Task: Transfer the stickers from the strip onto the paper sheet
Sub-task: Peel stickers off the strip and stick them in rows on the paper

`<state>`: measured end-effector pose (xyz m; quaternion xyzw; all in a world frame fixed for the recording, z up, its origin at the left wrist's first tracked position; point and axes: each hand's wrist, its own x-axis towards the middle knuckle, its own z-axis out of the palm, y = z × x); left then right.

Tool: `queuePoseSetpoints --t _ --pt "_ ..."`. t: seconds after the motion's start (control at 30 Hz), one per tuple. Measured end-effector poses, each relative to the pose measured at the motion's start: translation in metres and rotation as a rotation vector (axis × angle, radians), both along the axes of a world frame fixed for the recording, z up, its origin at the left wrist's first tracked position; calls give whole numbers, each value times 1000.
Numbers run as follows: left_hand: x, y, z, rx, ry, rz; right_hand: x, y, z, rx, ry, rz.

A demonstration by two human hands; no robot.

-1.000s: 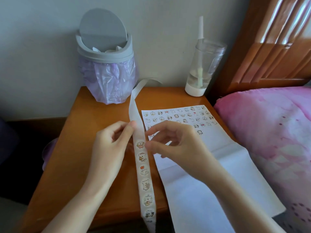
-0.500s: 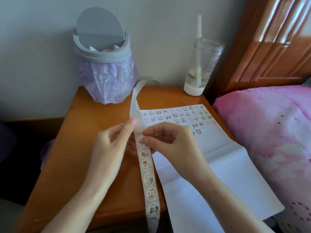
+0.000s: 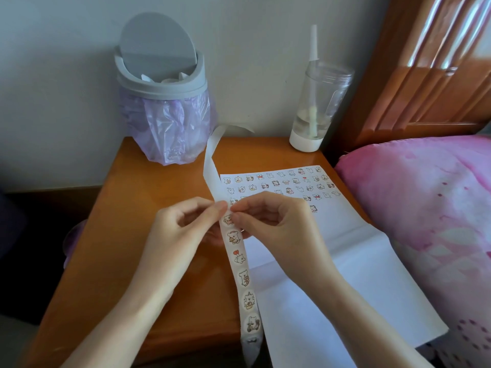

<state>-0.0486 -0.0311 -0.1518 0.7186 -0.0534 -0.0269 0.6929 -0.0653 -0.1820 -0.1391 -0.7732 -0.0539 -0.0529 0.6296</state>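
Observation:
A long white sticker strip (image 3: 241,272) runs from the bin down past the table's front edge, with several round cartoon stickers on its lower part and a bare upper part. My left hand (image 3: 183,232) pinches the strip's left edge. My right hand (image 3: 276,227) pinches the topmost sticker (image 3: 228,219) on the strip with thumb and forefinger. The white paper sheet (image 3: 332,274) lies to the right on the wooden table (image 3: 127,235), its far end covered with rows of small stickers.
A grey swing-lid bin (image 3: 162,102) with a purple bag stands at the table's back left. A clear cup with a straw (image 3: 316,107) stands at the back right. A pink bed cover (image 3: 419,208) and wooden headboard lie to the right.
Both hands have drawn closer together on the strip, and my right thumb and forefinger have closed on the topmost sticker. The strip has shifted slightly up and right.

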Motion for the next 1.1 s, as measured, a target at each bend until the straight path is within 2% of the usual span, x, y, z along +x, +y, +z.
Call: queuePoseSetpoints --t 0.23,0.47,0.6,0.67,0.83,0.97,1.1 --pt "-1 -1 0 54 -60 8 1 1 -4 -157 7 -56" --pt "2 -1 -4 3 34 5 -3 2 1 -401 -107 -77" --pt "3 -1 -5 11 54 10 -1 -13 20 -243 -88 7" --pt "2 -1 -6 45 40 1 6 -40 30 -232 -79 -19" --pt "0 -3 -7 105 22 -9 24 -123 27 -412 140 -209" --pt "1 -3 -9 178 12 -50 31 -144 15 -482 311 -165" --pt "2 -4 -13 237 -29 -76 36 -145 10 -493 312 -128"
